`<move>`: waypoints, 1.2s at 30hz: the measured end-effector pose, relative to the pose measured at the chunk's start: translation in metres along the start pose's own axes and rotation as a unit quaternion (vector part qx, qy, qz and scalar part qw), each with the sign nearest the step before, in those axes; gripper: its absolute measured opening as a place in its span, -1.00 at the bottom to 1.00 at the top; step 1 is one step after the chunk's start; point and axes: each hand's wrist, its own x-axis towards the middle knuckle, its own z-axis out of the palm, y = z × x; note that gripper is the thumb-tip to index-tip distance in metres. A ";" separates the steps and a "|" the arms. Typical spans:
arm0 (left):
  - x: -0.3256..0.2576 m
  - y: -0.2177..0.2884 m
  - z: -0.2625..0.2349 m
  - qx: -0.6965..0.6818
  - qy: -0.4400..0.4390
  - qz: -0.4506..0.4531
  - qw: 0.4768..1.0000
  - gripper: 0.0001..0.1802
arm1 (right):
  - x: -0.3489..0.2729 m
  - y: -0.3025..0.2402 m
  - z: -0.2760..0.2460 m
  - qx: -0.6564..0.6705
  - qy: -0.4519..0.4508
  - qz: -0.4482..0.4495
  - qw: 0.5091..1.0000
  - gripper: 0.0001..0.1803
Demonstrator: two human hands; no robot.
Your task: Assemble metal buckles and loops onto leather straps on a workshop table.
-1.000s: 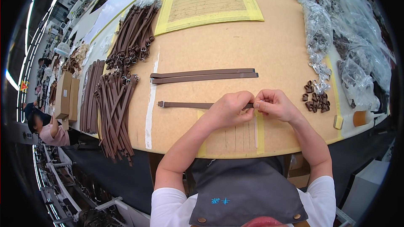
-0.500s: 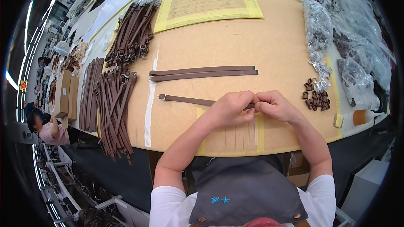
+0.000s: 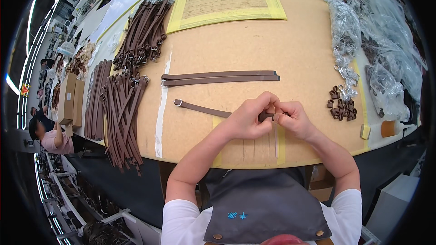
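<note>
Both of my hands meet over the near middle of the table, their fingers closed on the end of a narrow brown strap (image 3: 204, 108). My left hand (image 3: 249, 117) pinches the strap. My right hand (image 3: 296, 119) grips its tip from the other side; fingers hide most of that end. The strap runs left from my hands to a silver buckle (image 3: 177, 102) on its free end. Just beyond it lie two brown straps (image 3: 218, 79) side by side, with metal fittings at their left ends and dark tips at their right.
A heap of brown straps (image 3: 125, 122), a row of straight ones (image 3: 96, 102) and a buckled bundle (image 3: 145, 27) lie left. At right are small brown loops (image 3: 343, 105), metal clasps (image 3: 349, 81), plastic bags (image 3: 386, 88) and a yellow block (image 3: 365, 131). A co-worker (image 3: 56, 138) is far left.
My fingers have shifted at the strap's end, and the left hand's fingers have arched up. The strap has slid slightly right and now bows a little, its buckle moving with it.
</note>
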 end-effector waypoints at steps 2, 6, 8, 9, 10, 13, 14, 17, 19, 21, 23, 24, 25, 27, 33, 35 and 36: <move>-0.001 0.002 0.000 -0.025 -0.009 -0.031 0.999 -0.63 | -0.003 0.001 0.002 -0.003 0.004 -0.008 1.000 -0.85; -0.002 0.002 -0.003 -0.110 -0.003 -0.025 0.994 -0.65 | -0.002 0.000 0.001 0.056 -0.040 0.008 0.998 -0.81; -0.002 0.015 -0.011 -0.144 -0.006 -0.057 0.988 -0.64 | 0.000 -0.007 -0.009 0.088 -0.084 0.051 0.991 -0.76; -0.003 0.014 -0.014 -0.136 -0.008 -0.052 0.989 -0.67 | 0.001 -0.012 -0.011 0.094 -0.095 0.056 0.989 -0.74; -0.003 0.012 -0.015 -0.127 -0.010 -0.047 0.991 -0.70 | 0.000 -0.016 -0.013 0.100 -0.106 0.060 0.987 -0.73; 0.000 0.014 -0.016 -0.081 -0.003 -0.048 0.996 -0.86 | 0.000 -0.018 -0.017 0.066 -0.102 0.051 0.991 -0.72; 0.001 0.016 -0.015 -0.062 0.002 -0.051 0.997 -0.90 | -0.001 -0.018 -0.018 0.045 -0.094 0.044 0.994 -0.72; 0.003 0.012 -0.014 0.058 -0.042 -0.048 0.996 -0.84 | 0.001 -0.019 -0.017 -0.047 -0.086 0.014 0.995 -0.73; 0.003 0.009 -0.010 0.036 -0.024 -0.043 0.998 -0.82 | 0.000 -0.020 -0.016 -0.077 -0.079 0.012 0.994 -0.73; 0.002 0.008 -0.008 0.023 -0.020 -0.029 0.999 -0.81 | -0.001 -0.020 -0.014 -0.090 -0.076 0.001 0.993 -0.73; -0.001 0.008 -0.006 0.009 -0.014 -0.030 0.999 -0.80 | -0.002 -0.016 -0.013 -0.083 -0.076 -0.019 0.993 -0.72; -0.003 0.007 -0.006 0.001 -0.010 -0.030 0.999 -0.80 | -0.002 -0.015 -0.012 -0.067 -0.077 -0.013 0.995 -0.72; -0.003 0.005 -0.004 -0.013 -0.005 -0.021 1.000 -0.80 | -0.001 -0.015 -0.011 -0.051 -0.079 -0.006 0.996 -0.72; -0.003 0.001 0.000 -0.038 0.011 -0.006 0.999 -0.79 | -0.003 -0.012 -0.008 -0.016 -0.071 0.008 0.997 -0.73; -0.003 -0.002 0.002 -0.206 -0.024 -0.058 0.976 -0.75 | -0.006 -0.008 -0.002 0.061 -0.060 0.010 0.996 -0.70; -0.002 0.002 -0.001 -0.246 -0.051 -0.106 0.962 -0.76 | -0.005 -0.005 -0.002 0.059 -0.058 -0.002 0.997 -0.68; -0.001 0.003 -0.003 -0.267 -0.070 -0.128 0.953 -0.77 | -0.004 -0.003 -0.002 0.042 -0.051 -0.014 0.998 -0.68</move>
